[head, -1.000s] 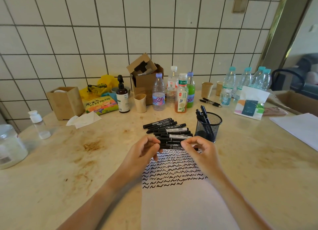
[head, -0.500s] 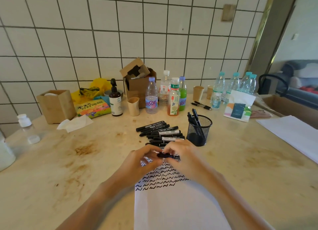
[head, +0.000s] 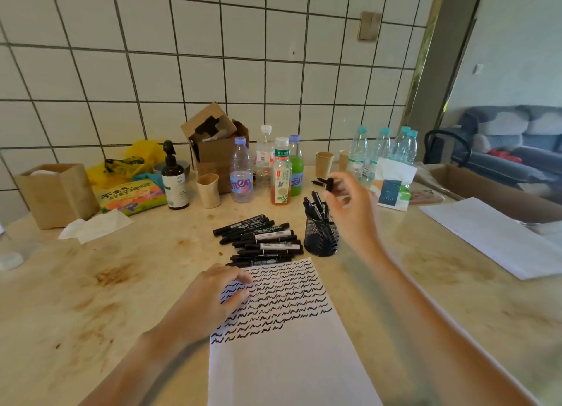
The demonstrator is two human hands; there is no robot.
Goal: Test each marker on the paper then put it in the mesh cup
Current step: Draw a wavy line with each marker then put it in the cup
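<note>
The right hand (head: 349, 205) pinched a marker (head: 329, 184) above the mesh cup (head: 321, 235), about to drop it in. The left hand (head: 219, 293), fingers relaxed, rested on the paper (head: 289, 360); another marker from the pile (head: 261, 241) looked next.

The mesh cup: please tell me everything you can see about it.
The mesh cup is a round black holder that looks like fine wire mesh, with a solid rim and base. It stands upright on the table, just right of the row of markers and beyond the paper. Several black markers stick out of it. The right hand holds a marker above it.
</note>
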